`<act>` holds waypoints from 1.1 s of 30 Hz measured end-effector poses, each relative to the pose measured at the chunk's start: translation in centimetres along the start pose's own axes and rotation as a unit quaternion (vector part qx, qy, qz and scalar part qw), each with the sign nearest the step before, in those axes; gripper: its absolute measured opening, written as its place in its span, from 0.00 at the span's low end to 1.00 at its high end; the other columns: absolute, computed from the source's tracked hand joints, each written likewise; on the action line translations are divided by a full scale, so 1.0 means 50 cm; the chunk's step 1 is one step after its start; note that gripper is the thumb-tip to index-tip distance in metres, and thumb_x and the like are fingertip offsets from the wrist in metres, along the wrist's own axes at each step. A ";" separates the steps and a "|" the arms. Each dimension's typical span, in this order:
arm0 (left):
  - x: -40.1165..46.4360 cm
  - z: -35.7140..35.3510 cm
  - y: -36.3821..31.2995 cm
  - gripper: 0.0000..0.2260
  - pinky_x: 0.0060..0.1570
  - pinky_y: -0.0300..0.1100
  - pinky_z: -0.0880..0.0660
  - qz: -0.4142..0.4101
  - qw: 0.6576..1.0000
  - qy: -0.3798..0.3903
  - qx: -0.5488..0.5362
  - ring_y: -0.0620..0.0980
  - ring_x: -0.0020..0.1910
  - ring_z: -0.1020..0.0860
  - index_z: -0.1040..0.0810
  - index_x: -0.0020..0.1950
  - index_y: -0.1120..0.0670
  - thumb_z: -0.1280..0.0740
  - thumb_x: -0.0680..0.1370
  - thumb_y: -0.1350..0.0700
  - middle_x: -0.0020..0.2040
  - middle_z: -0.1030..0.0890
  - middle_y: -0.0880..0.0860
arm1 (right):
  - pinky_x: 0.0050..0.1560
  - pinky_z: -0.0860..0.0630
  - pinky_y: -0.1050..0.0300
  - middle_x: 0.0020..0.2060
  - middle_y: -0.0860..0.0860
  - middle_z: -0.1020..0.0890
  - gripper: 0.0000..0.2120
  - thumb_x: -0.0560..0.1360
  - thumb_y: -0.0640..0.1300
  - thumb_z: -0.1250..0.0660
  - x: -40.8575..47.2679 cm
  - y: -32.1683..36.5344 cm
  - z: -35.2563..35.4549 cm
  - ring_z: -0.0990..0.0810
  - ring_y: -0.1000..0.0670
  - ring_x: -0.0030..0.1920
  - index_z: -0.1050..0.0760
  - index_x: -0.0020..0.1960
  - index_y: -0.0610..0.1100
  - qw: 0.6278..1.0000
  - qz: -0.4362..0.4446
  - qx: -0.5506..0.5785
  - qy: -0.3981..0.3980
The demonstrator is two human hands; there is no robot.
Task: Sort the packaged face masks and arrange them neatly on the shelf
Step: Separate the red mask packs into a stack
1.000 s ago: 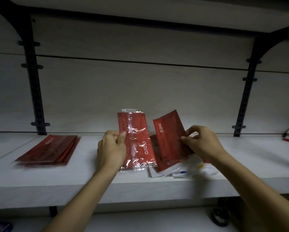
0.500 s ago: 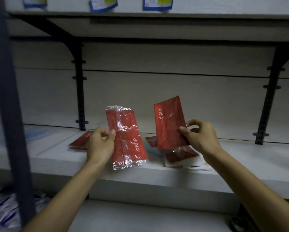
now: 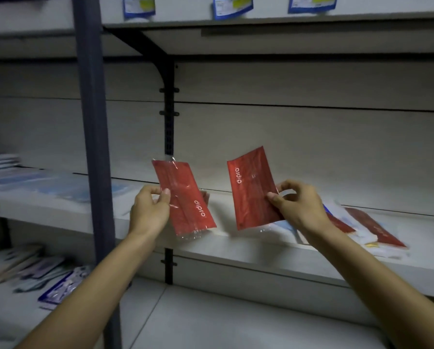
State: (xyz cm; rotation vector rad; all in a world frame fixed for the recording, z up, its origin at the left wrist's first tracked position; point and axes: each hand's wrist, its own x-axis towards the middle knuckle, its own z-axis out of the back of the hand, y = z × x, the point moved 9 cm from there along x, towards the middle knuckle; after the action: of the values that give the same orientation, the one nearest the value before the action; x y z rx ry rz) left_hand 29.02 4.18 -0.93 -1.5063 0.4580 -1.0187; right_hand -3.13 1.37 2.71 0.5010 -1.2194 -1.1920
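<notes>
The white shelf (image 3: 273,258) runs across in front of me, and I place everything from it. Above its front edge my left hand (image 3: 149,210) pinches one red mask pack (image 3: 184,200) by its left edge; my right hand (image 3: 299,205) pinches a second red pack (image 3: 252,188) by its right edge. Both packs stand nearly upright, long axes leaning away from each other, apart. The unsorted pile (image 3: 369,227) lies on the shelf just right of my right hand.

Both hands (image 3: 149,212) (image 3: 300,206) raised, fingers (image 3: 164,193) pinched
</notes>
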 end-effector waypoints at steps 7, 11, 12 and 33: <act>0.111 0.038 0.031 0.06 0.54 0.50 0.23 0.006 0.999 0.051 0.016 0.50 0.47 0.20 0.24 0.53 0.49 0.36 0.77 0.52 0.47 0.18 0.49 | 0.37 0.22 0.57 0.36 0.44 0.15 0.04 0.75 0.43 0.29 0.011 0.046 -0.109 0.16 0.48 0.36 0.22 0.45 0.43 1.000 -0.011 -0.005 -0.021; 0.170 0.027 0.041 0.06 0.55 0.50 0.23 -0.010 0.995 0.100 0.003 0.50 0.50 0.20 0.24 0.54 0.48 0.36 0.78 0.51 0.50 0.19 0.49 | 0.40 0.22 0.54 0.34 0.46 0.15 0.03 0.75 0.45 0.29 0.014 0.052 -0.166 0.15 0.48 0.37 0.22 0.44 0.46 0.999 -0.018 -0.026 -0.040; 0.183 0.022 0.044 0.06 0.54 0.51 0.22 -0.014 0.994 0.108 -0.004 0.51 0.48 0.19 0.23 0.54 0.47 0.35 0.78 0.51 0.50 0.18 0.49 | 0.40 0.22 0.55 0.34 0.46 0.15 0.03 0.75 0.44 0.29 0.012 0.052 -0.171 0.15 0.48 0.37 0.22 0.44 0.46 0.998 -0.020 -0.027 -0.049; 0.327 -0.108 0.110 0.10 0.57 0.48 0.24 0.011 0.994 0.105 0.042 0.54 0.51 0.20 0.20 0.55 0.55 0.32 0.76 0.53 0.51 0.17 0.52 | 0.33 0.23 0.64 0.38 0.43 0.15 0.03 0.76 0.41 0.30 0.070 0.013 -0.176 0.15 0.48 0.37 0.22 0.46 0.42 0.994 -0.075 -0.034 -0.070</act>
State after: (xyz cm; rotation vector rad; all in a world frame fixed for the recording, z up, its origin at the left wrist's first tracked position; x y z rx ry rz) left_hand 34.98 -12.89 -1.07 -1.3229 0.5727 -1.1707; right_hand 4.67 -3.94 1.85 0.4720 -1.2729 -1.4113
